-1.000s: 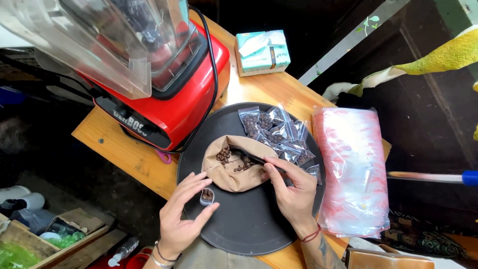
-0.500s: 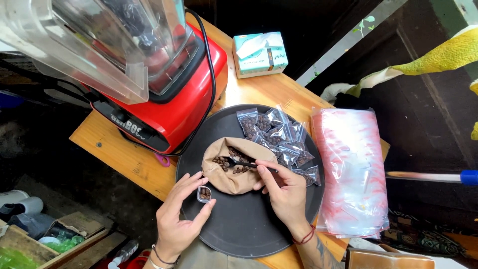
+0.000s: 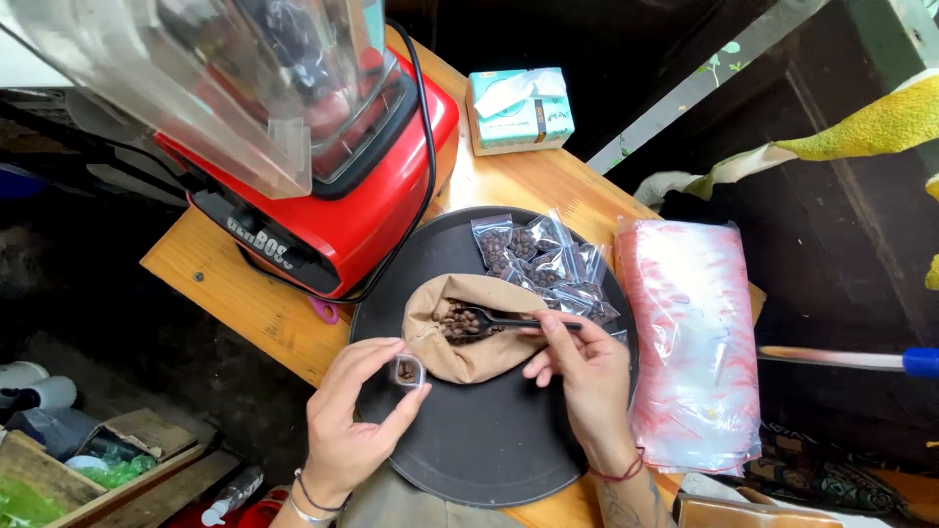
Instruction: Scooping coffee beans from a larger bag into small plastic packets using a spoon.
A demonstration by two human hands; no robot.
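My left hand point(image 3: 354, 420) pinches a small clear bag point(image 3: 408, 372) held open, with a few brown beads inside it. My right hand point(image 3: 585, 376) grips the handle of a small black scoop point(image 3: 497, 319). The scoop's bowl rests in a pile of brown beads point(image 3: 453, 323) inside an open brown paper bag point(image 3: 468, 354). The paper bag lies on a round black tray point(image 3: 489, 435). Several filled small clear bags point(image 3: 540, 256) lie at the tray's far side.
A red blender point(image 3: 323, 186) with a clear jug stands at the left on the wooden table point(image 3: 235, 293), its black cord running by the tray. A stack of clear plastic bags point(image 3: 694, 342) lies right of the tray. A tissue box point(image 3: 518, 108) sits at the back.
My right hand has pushed the scoop left into the beads in the paper bag. My left hand has raised the small bag a little, still held open.
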